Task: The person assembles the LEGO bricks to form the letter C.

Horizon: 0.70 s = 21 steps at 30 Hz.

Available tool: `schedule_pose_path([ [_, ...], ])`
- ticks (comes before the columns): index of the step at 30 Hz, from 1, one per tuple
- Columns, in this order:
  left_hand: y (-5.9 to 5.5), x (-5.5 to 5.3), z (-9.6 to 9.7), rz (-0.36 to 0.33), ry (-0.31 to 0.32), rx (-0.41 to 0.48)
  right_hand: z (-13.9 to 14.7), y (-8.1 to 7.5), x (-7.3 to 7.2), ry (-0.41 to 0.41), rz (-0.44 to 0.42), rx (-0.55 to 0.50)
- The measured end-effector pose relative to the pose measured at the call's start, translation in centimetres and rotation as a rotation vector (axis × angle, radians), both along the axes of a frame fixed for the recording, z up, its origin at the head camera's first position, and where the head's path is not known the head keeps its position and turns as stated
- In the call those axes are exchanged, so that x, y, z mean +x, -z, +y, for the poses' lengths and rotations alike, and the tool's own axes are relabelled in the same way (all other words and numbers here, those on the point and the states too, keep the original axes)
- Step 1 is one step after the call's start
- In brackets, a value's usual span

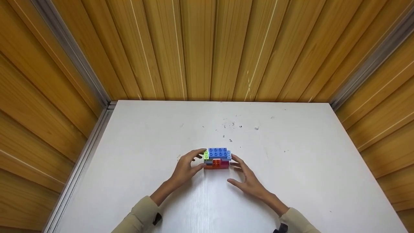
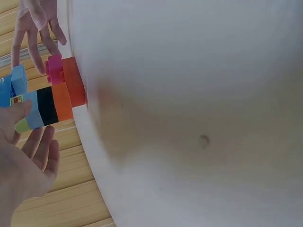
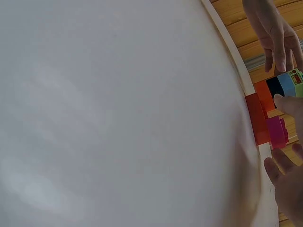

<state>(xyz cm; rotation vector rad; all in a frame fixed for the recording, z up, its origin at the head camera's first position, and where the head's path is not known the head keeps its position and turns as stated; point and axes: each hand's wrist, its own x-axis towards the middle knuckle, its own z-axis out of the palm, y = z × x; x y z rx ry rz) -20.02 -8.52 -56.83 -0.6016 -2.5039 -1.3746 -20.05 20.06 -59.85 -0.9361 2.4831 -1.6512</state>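
A stack of toy building bricks [image 1: 216, 163] stands on the white table. A wide blue studded brick [image 1: 218, 150] tops it, with a lime-green brick [image 1: 206, 155] at its left end and a light-blue one [image 1: 229, 155] at its right. Lower down sit a magenta brick [image 2: 55, 69], a black one [image 2: 47, 106] and orange-red ones [image 3: 257, 119]. My left hand [image 1: 185, 166] holds the left end between thumb and fingers. Beside the right end is my right hand [image 1: 249, 181], fingers extended close to the bricks and thumb apart from them; whether a fingertip touches is unclear.
The white tabletop [image 1: 155, 129] has small dark marks [image 1: 240, 126] behind the stack. Wood-patterned panels [image 1: 197, 48] rise behind and at both sides. A metal rail [image 1: 81, 174] runs along the left table edge.
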Motion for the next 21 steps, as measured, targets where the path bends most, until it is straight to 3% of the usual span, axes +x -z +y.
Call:
schedule_pose_path([
  [12,-0.44,-0.88,0.26,-0.053,0.017,0.023,-0.44,-0.50,-0.50,0.008,0.011,0.004],
  [21,-0.66,-0.81,0.34,-0.065,0.023,0.008,-0.68,-0.77,-0.64,0.039,0.053,-0.031],
])
